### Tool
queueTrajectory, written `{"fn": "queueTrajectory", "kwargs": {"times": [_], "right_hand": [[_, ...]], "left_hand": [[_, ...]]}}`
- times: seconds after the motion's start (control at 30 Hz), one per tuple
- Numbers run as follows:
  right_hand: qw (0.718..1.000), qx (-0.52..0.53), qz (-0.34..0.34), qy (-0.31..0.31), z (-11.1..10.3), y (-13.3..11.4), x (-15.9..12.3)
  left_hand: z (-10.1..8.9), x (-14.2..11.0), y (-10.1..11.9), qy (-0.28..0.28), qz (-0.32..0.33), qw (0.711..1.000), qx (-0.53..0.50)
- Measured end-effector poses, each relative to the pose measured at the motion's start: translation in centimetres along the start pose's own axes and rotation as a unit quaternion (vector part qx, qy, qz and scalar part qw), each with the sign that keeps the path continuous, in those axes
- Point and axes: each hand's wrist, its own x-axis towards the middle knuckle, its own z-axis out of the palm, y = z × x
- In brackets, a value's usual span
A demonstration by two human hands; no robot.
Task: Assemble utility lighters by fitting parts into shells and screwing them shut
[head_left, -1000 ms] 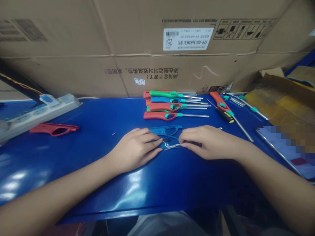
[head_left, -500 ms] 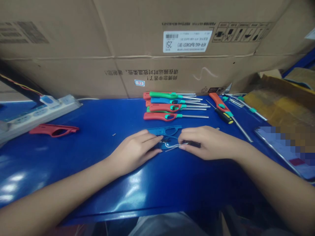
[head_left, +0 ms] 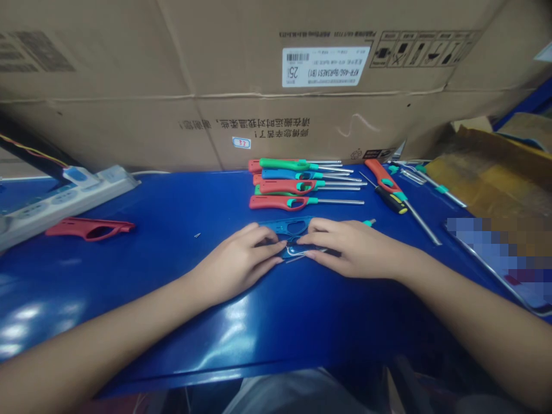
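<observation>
A blue plastic lighter shell (head_left: 288,226) lies flat on the blue table (head_left: 172,287), mid-table. My left hand (head_left: 239,259) rests beside its left end, fingers pressed together on the shell and on small parts at its middle. My right hand (head_left: 349,247) covers the shell's right end, fingertips pinched on a thin metal wire piece (head_left: 297,253) that lies over the shell. A teal tip (head_left: 368,222) shows past my right hand.
A stack of finished red, green and blue long-nose lighters (head_left: 297,183) lies behind the hands. A red-handled screwdriver (head_left: 390,190) lies to the right, a red shell half (head_left: 86,228) and a power strip (head_left: 64,195) to the left. Cardboard boxes (head_left: 259,86) wall the back.
My right hand has slid a little left over the shell, and the fingertips of both hands have drawn closer together around the wire piece.
</observation>
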Motion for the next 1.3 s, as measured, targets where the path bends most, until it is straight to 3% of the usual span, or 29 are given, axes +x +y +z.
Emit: {"fn": "queueTrajectory", "kwargs": {"times": [0.27,0.37,0.57,0.8,0.97,1.13,1.3], "right_hand": [[0.989,0.138,0.059,-0.009,-1.2,0.9,-0.5],[0.986,0.157,0.052,-0.024,-1.6,1.7,-0.8],[0.992,0.128,0.017,-0.012,-1.9,2.2,-0.8],[0.987,0.139,0.085,0.007,-1.2,2.2,-0.2],[0.988,0.092,0.125,-0.002,-1.7,2.9,-0.5],[0.992,0.098,0.073,-0.040,-2.6,2.9,-1.0],[0.993,0.086,0.062,-0.049,-2.7,2.8,-1.0]], "left_hand": [[-0.2,-0.1,-0.3,-0.003,0.019,1.000,0.001],[-0.4,-0.1,-0.3,-0.005,0.021,1.000,-0.002],[-0.6,-0.1,-0.2,-0.023,0.015,1.000,0.004],[-0.6,-0.2,-0.3,-0.038,0.012,0.999,0.012],[-0.6,-0.2,-0.2,-0.043,0.011,0.999,0.010],[-0.7,-0.1,-0.2,-0.048,0.015,0.999,0.009],[-0.8,-0.1,-0.1,-0.054,0.014,0.998,0.006]]}}
